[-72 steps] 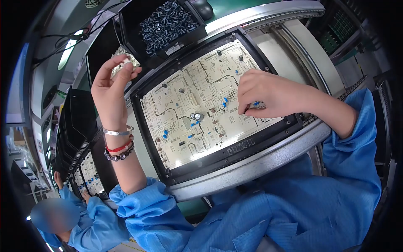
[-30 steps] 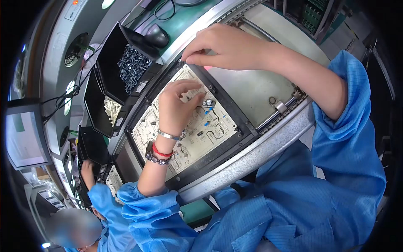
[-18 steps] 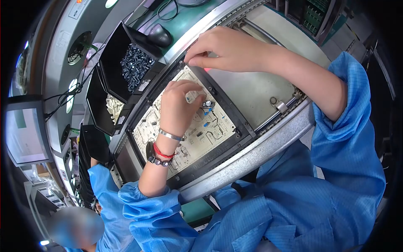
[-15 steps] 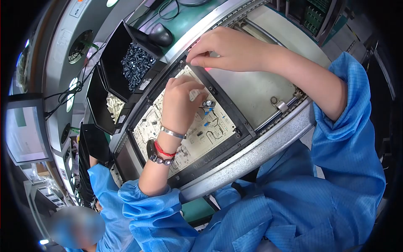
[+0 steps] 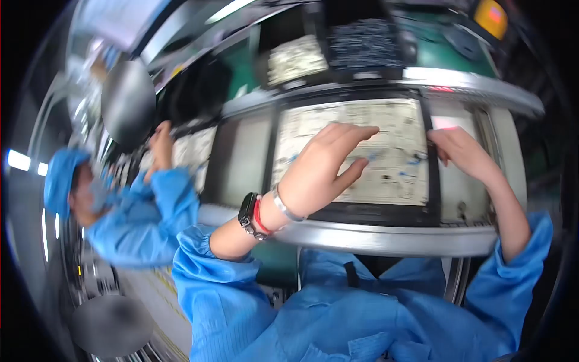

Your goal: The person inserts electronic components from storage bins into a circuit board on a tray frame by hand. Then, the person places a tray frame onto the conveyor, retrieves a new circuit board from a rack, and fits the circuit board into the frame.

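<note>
My left hand (image 5: pixel 325 166) hovers over a pale circuit board (image 5: pixel 395 190) with its thumb and fingers apart and nothing seen between them. Small dark and blue components dot the board, which sits in a black frame (image 5: pixel 386 213). To the right of that frame, my right hand (image 5: pixel 461 151) has loosely bent, separated fingers, its fingertips near the frame's right edge. No object shows in it, though motion blurs the view. My left forearm partly covers the board's lower left.
Behind the board stand black bins of pale parts (image 5: pixel 297 60) and dark parts (image 5: pixel 365 45). A metal rail (image 5: pixel 386 240) runs along the front. On the left, a co-worker in blue (image 5: pixel 136 220) has a raised hand (image 5: pixel 161 145) near another board (image 5: pixel 196 148).
The view has swung left and levelled, bringing the co-worker further into sight. My left hand's fingers have straightened; my right hand has moved down beside the frame.
</note>
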`<state>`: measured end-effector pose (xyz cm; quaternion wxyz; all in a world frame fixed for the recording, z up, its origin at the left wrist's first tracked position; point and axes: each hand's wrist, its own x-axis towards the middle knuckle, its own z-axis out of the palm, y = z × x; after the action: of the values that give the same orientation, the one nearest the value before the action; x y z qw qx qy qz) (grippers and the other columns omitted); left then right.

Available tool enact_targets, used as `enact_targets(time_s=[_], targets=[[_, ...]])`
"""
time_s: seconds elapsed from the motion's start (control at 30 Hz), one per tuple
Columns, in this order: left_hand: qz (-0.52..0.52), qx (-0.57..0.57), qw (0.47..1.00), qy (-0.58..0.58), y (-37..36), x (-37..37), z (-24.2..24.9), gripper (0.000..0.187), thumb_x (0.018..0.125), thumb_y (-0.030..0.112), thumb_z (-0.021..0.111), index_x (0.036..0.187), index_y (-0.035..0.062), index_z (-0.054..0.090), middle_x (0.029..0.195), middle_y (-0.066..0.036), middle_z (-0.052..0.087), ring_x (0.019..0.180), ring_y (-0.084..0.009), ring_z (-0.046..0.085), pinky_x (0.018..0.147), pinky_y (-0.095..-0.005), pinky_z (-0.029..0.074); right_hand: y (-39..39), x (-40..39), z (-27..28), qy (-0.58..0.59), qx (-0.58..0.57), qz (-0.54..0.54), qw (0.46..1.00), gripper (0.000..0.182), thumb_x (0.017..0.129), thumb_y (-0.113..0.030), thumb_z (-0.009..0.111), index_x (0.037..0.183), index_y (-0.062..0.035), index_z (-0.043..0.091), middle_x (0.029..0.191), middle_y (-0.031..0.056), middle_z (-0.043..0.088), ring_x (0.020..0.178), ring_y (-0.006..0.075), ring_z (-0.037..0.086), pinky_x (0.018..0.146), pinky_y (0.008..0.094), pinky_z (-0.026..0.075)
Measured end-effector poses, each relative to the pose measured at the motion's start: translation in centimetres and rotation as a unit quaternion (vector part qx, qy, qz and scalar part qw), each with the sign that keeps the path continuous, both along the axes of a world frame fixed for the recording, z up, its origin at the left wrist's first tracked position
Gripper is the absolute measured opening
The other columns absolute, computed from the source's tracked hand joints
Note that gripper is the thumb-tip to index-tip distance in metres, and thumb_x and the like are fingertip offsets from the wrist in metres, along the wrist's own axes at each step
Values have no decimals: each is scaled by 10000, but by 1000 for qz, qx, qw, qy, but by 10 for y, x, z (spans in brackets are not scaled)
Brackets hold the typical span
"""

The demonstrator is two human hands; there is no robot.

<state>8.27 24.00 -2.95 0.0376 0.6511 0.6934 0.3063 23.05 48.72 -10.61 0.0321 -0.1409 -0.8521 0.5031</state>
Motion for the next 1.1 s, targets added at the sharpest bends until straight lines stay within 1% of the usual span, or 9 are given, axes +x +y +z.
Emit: enact_targets(time_s=[0.07,0.23,0.4,0.47,0.53,0.63,0.87,0.93,1.1], targets=[[105,21,994,-11,-57,-6,7,393,772,-15,590,1160,18,538,1049,-138,594,963,-282,566,867,-334,429,2,-1,-9,-15,-74,-34,997,499,952,-371,407,601,-23,473,523,45,486,491,137,510,511,255,395],[443,31,895,-34,-208,4,-21,190,812,-16,539,985,2,617,821,-75,609,768,-147,583,719,-252,452,-5,1,-17,5,2,-12,1000,394,962,-314,412,690,-34,464,608,11,454,542,103,474,513,247,382],[666,-144,730,50,-379,28,-95,171,812,73,540,960,22,606,800,-154,602,672,-277,572,647,-343,466,1,4,-32,52,-32,-36,997,318,948,-295,448,772,-32,483,645,2,453,576,84,447,535,234,367],[701,-195,685,43,-436,58,-143,224,864,199,510,971,24,601,847,-201,605,758,-342,589,691,-412,470,10,10,-45,48,-69,4,996,272,948,-284,449,818,-46,467,691,-7,434,616,77,438,561,227,365],[687,-370,625,16,-457,87,-158,354,901,339,469,981,18,594,935,-224,598,862,-389,580,759,-461,458,14,15,-51,72,-42,37,996,239,953,-285,441,853,-68,448,754,-10,419,675,72,437,594,221,367],[696,-226,674,-100,-444,110,-156,401,910,358,447,969,-16,579,935,-271,596,924,-433,548,791,-490,433,6,18,-35,70,-74,36,994,237,958,-295,424,859,-80,434,767,-10,408,693,72,440,616,213,379],[729,-199,654,34,-410,127,-134,198,821,202,558,893,34,635,822,-195,622,858,-365,570,747,-443,462,40,31,-33,102,-94,-6,990,321,973,-353,367,823,-78,438,623,21,455,542,105,496,541,219,400],[667,-102,715,180,-363,145,-91,165,778,157,593,889,39,627,839,-143,619,857,-323,561,740,-415,458,47,30,-26,111,-93,-6,989,307,970,-338,384,834,-71,450,648,27,466,571,98,488,556,217,392],[559,-43,760,328,-255,184,9,289,696,116,648,956,3,591,873,-102,575,847,-265,554,752,-383,453,-13,46,38,205,6,37,978,299,937,-332,447,974,-42,504,723,47,506,702,125,499,683,269,398]])
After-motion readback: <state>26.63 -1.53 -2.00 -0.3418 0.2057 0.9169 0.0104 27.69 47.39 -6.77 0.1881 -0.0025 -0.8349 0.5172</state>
